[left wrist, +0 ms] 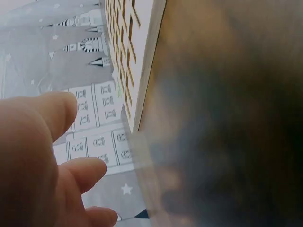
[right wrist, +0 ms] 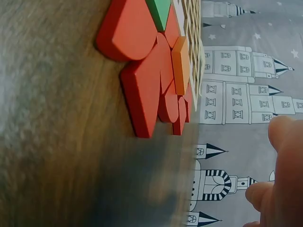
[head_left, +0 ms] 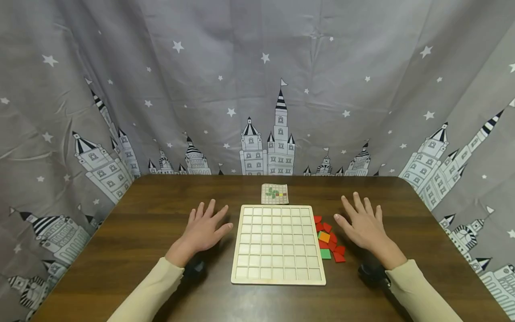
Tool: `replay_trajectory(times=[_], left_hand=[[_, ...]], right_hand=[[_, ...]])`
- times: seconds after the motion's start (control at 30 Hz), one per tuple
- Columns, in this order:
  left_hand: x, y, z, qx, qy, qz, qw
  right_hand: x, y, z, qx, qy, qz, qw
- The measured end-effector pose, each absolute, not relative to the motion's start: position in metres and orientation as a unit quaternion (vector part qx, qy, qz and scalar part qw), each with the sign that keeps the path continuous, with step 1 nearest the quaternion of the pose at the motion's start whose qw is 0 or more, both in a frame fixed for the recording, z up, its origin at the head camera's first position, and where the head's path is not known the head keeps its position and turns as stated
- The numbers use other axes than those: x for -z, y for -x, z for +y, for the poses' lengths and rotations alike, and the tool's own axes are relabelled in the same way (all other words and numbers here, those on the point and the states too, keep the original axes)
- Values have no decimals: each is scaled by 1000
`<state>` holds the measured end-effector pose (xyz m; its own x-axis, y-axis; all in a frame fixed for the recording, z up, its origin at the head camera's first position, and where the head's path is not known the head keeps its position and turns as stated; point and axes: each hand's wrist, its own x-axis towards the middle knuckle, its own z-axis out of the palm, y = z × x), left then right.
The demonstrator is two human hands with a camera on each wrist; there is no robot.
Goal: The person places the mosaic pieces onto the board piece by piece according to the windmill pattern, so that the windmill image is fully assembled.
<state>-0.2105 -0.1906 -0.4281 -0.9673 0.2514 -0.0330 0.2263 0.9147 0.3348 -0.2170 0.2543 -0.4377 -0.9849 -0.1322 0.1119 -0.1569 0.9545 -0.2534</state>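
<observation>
A pale wooden grid board (head_left: 277,243) with rows of square cells lies in the middle of the table. Left of it my left hand (head_left: 204,229) is spread with straight fingers and holds nothing; the left wrist view shows its fingers (left wrist: 87,172) beside the board's edge. My right hand (head_left: 364,223) is likewise spread, to the right of a loose pile of red pieces (head_left: 339,257). An orange square piece (head_left: 323,237) lies on top of the pile, and a green piece (head_left: 325,254) sits against the board. Some red pieces (right wrist: 142,85) have rounded ends.
Behind the board lies a small pattern card (head_left: 275,194) with a grid and green, yellow and brownish shapes. The dark wooden table (head_left: 161,201) ends at a grey curtain (head_left: 241,58) printed with castles and stars. Long pale sleeves (head_left: 150,290) cover both forearms.
</observation>
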Motion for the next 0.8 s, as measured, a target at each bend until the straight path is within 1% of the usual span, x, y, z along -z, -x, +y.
replay_trajectory(times=[0.8], left_hand=[[443, 192, -175, -194, -116, 969, 104]], right_hand=[[439, 215, 251, -140, -72, -987, 29]])
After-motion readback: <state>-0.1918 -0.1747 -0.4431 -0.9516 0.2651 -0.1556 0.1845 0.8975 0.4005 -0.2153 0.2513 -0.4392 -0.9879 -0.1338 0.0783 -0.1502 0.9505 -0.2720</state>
